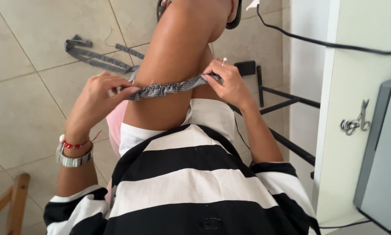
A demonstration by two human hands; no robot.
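left hand (100,92), right hand (226,82) — gathered checked strip (167,89), ends hidden

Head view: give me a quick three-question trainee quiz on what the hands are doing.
1. True or false: both hands grip the gathered checked fabric strip.
2. Which hand, left hand or right hand, is beside the wrist with a metal watch?
3. What lies on the white table: A scissors, B a cup?

Key: 1 true; 2 left hand; 3 A.
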